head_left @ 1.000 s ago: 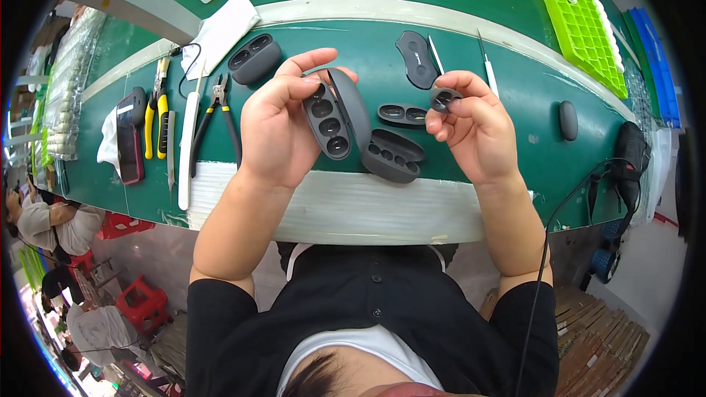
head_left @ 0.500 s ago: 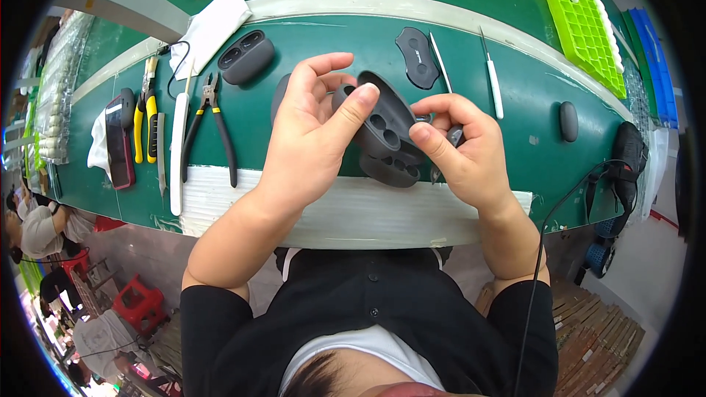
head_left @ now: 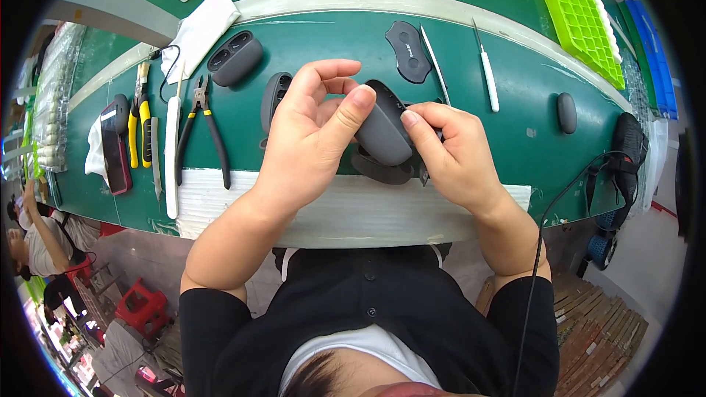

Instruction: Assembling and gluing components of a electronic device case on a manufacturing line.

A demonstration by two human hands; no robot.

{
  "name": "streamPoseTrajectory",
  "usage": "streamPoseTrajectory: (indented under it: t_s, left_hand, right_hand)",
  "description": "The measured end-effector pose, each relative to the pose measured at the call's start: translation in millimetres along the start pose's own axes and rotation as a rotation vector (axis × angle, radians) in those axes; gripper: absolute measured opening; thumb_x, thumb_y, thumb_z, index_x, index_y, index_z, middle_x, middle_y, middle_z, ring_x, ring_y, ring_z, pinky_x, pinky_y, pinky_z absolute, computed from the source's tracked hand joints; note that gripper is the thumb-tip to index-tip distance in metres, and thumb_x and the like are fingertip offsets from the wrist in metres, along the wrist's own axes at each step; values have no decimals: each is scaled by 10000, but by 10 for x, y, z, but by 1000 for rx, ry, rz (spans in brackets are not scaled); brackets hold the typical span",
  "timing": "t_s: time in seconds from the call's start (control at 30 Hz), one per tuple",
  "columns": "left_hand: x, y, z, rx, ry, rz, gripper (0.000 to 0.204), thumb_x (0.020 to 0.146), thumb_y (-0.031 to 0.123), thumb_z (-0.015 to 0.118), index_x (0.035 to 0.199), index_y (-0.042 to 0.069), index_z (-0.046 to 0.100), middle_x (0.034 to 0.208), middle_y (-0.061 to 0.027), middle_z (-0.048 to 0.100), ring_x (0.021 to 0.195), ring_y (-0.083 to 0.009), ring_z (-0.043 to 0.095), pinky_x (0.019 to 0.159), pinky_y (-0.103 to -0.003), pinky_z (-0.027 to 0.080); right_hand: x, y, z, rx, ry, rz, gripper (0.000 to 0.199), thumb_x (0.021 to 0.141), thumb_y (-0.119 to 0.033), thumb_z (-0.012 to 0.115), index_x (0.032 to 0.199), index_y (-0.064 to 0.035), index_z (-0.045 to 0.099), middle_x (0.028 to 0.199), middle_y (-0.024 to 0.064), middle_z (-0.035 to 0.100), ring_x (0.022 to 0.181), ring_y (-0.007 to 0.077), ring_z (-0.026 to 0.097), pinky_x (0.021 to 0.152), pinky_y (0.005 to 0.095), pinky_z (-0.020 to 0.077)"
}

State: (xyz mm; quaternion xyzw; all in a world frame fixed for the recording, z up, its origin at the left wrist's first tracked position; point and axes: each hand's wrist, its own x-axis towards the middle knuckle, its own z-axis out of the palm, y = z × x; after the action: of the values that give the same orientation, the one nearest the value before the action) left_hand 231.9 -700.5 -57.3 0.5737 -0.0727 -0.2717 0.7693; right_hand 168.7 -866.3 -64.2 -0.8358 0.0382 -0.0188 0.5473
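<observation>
My left hand (head_left: 312, 136) and my right hand (head_left: 452, 158) meet over the green mat, both gripping a dark grey oval plastic shell (head_left: 382, 132) held a little above the table. My left thumb presses on its upper side and my right fingers pinch its right end. Under the hands lies another dark shell piece (head_left: 382, 170). A similar shell (head_left: 273, 99) rests just left of my left hand, partly hidden by it.
A grey two-hole case (head_left: 235, 59), a flat dark lid (head_left: 408, 51), two thin white-handled tools (head_left: 485, 66), a small dark oval (head_left: 567, 112), pliers (head_left: 206, 129), yellow-handled cutters (head_left: 137, 114), a phone (head_left: 116, 143), a white cloth (head_left: 200, 26) and a green tray (head_left: 581, 15) lie on the mat.
Both hands came together at the centre. The shell was turned over, so its smooth back now faces up where its holes showed before.
</observation>
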Motion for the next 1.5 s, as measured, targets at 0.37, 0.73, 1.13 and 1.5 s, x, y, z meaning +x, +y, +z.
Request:
streamPoseTrajectory:
  t_s: [0.37, 0.73, 1.13, 1.5]
  left_hand:
    - [-42, -75, -39, 159, -158, 26, 535, 754, 173, 703, 1173, 16, 410, 901, -60, 507, 756, -83, 551, 606, -220, 461]
    - [245, 340, -567, 45, 309, 355, 363, 812, 136, 632, 1077, -33, 451, 919, -130, 604, 784, -168, 628, 682, -266, 526]
    - [273, 225, -444, 182, 268, 275, 342, 810, 169, 635, 1060, -11, 487, 906, -106, 607, 796, -159, 628, 669, -259, 520]
    - [253, 307, -531, 205, 319, 361, 348, 802, 152, 643, 1089, -11, 534, 867, -77, 590, 766, -120, 611, 655, -230, 512]
  right_hand:
    - [-35, 18, 30, -78, 96, -140, 144, 833, -104, 564, 856, 32, 604, 710, 126, 593, 603, 177, 550, 554, 270, 429]
    - [149, 30, -459, 57, 302, 104, 264, 849, -221, 598, 686, -16, 572, 566, -61, 434, 506, 15, 340, 442, 182, 266]
    - [39, -14, -366, -503, -205, 147, 250, 719, -192, 695, 746, -9, 528, 486, 68, 439, 444, 135, 401, 440, 274, 333]
    - [32, -106, -360, -631, -127, 165, 255, 723, -252, 687, 755, -25, 577, 524, 80, 514, 479, 221, 514, 468, 316, 394]
